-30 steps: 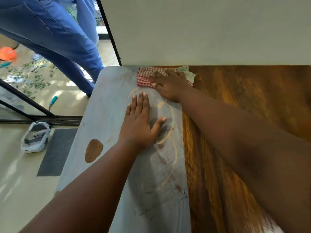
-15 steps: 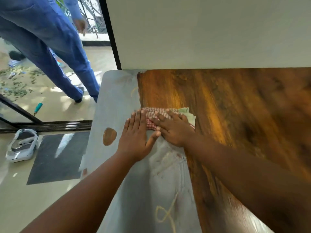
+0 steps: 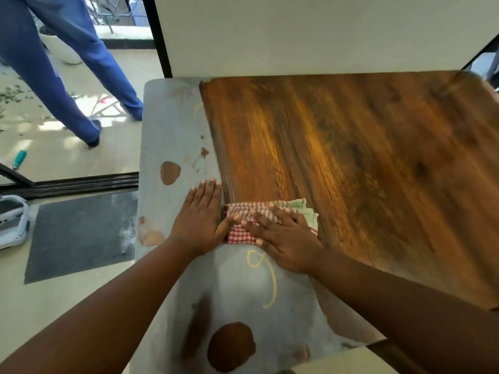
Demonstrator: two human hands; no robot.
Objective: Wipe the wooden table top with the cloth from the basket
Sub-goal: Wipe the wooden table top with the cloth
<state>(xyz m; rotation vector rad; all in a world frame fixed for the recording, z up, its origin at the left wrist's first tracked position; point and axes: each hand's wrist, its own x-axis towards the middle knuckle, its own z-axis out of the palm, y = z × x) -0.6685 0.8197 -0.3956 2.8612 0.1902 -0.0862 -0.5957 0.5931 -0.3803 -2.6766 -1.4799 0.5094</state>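
The wooden table top (image 3: 351,163) shows bare brown wood on the right and a grey dusty film (image 3: 172,136) on its left strip and near part. A folded red-and-white checked cloth (image 3: 243,233) with a pale green edge lies at the border between the two. My right hand (image 3: 283,236) presses flat on the cloth with spread fingers. My left hand (image 3: 199,217) lies flat on the grey film just left of the cloth, its thumb touching the cloth's edge. No basket is in view.
A white wall (image 3: 297,33) runs along the table's far edge. A person in blue trousers (image 3: 67,76) walks on the floor at the far left. A dark mat (image 3: 81,233), a white device (image 3: 10,220) and a teal-handled tool (image 3: 19,159) lie on the floor.
My right hand has dragged the cloth from the far edge toward me, baring a strip of brown wood. My left hand slid back alongside it. The person in blue stepped further left.
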